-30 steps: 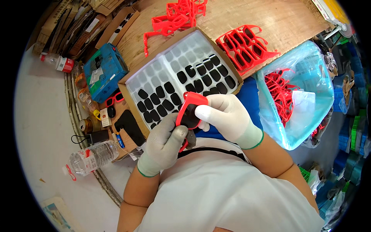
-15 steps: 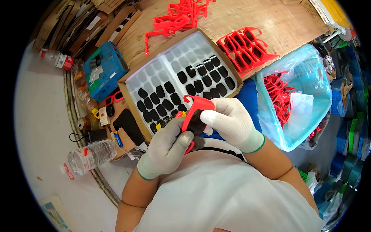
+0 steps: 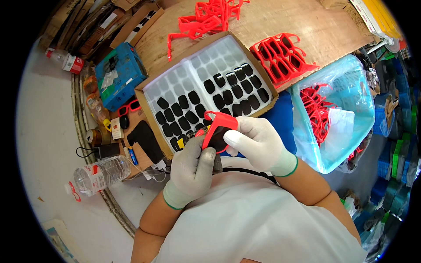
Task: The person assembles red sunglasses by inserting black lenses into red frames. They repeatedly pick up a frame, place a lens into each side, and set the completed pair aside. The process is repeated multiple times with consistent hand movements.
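Red frame (image 3: 225, 120) seemingly holds one lens (image 3: 218, 140); carton (image 3: 272, 97) holds many

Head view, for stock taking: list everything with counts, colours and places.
Held glasses: one, red, centre
Table: one, brown, upper half
Tray box: one, brown, upper centre
Lenses: many, black, in tray box
Loose frames: several, red, beyond box
Lensed glasses: several, red, right of box
Lined basket: one, turquoise, right
Basket frames: many, red, inside
Case: one, blue, left
Large bottle: one, clear, lower left
Cardboard: several, brown, upper left
Clutter: uncounted, mixed, both sides
Shirt: one, white, bottom
Left hand: one, greyish glove, on held glasses
Right hand: one, white glove, likewise
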The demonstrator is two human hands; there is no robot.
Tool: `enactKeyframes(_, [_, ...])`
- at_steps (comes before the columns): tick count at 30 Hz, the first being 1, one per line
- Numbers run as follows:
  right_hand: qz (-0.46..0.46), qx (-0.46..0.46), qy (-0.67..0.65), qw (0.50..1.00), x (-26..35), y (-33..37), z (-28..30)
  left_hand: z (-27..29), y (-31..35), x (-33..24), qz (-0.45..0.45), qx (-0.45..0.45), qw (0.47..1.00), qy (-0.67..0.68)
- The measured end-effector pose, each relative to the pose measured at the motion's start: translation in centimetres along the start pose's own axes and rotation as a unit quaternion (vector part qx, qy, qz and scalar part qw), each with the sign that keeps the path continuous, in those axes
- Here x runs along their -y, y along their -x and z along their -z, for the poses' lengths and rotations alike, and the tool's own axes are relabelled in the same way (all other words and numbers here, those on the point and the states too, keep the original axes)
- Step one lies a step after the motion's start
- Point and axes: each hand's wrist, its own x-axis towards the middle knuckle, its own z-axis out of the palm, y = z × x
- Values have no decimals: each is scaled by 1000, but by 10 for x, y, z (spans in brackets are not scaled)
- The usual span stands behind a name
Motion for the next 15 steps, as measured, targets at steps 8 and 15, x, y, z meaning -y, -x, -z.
enactKeyframes(8, [29, -54, 38, 997, -12, 3, -8, 0, -2, -8, -56, 4, 992, -111])
enactKeyframes(15, [-36, 23, -221, 974, -28, -5, 6, 2, -10, -13, -34, 41, 997, -57])
